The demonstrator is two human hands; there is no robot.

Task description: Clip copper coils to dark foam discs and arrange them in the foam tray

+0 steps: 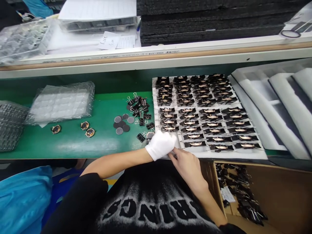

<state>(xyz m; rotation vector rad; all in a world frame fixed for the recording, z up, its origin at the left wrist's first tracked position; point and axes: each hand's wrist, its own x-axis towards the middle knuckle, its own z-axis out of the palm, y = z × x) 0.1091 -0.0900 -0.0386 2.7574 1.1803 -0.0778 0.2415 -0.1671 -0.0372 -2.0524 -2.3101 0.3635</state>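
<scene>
My left hand [160,144], in a white glove, is closed at the near-left corner of a white foam tray [253,155]. My bare right hand [187,165] meets it from the right, its fingertips pinching at something small between the two hands; the item itself is hidden. The tray holds rows of black binder clips clamped on copper coil parts [209,123]. Just left of the gloved hand lie loose black binder clips [140,112] and several grey round discs [122,123] on the green bench top.
Three copper coil rings [84,127] lie on the green mat [73,143] further left, by clear plastic blister trays [62,102]. A cardboard box [280,195] with more clips sits below right. White foam trays [280,104] stand at right; black foam sheets [207,19] on the shelf.
</scene>
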